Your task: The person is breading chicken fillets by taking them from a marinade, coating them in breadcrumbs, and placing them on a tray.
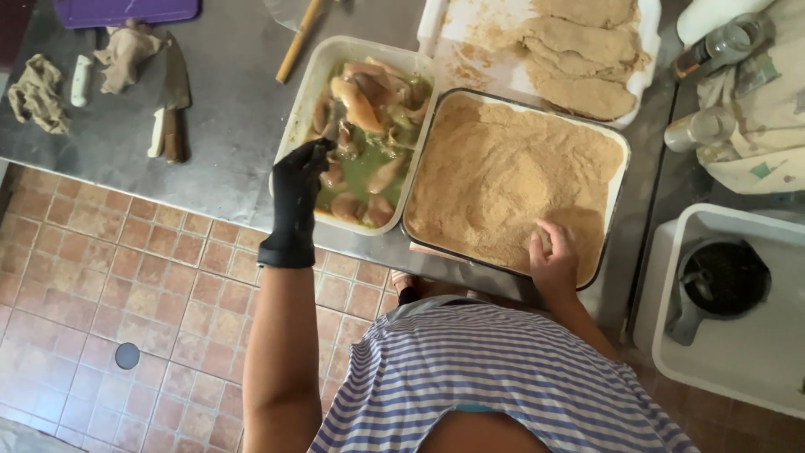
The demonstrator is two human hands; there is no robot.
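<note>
- Right now the raw chicken pieces [362, 126] are lying in green marinade inside a white rectangular tub [295, 117], which is sitting on the steel counter [226, 101] just beside a dark-rimmed tray of breadcrumbs [503, 168].
- The left hand [298, 180], wearing a black glove, is reaching forward over the near left edge of the tub, wrist bent and fingers curling down into the marinade; whether it is gripping a piece cannot be told.
- The right hand [553, 252], bare, is resting palm down at the near edge of the crumb tray, fingers loosely bent and pressing into the crumbs, holding nothing that shows.
- Beyond the crumb tray, breaded cutlets [579, 59] are lying on a white tray [436, 25].
- Further left on the counter, a knife [172, 101] and crumpled cloths [38, 92] are lying well apart from the tubs, with a wooden handle [300, 38] pointing toward the marinade tub.
- To the right, a white bin [746, 352] is holding a dark pot [723, 281].
- Below, terracotta floor tiles [126, 277] are showing, and the person's striped shirt [503, 377] is filling the lower frame.
</note>
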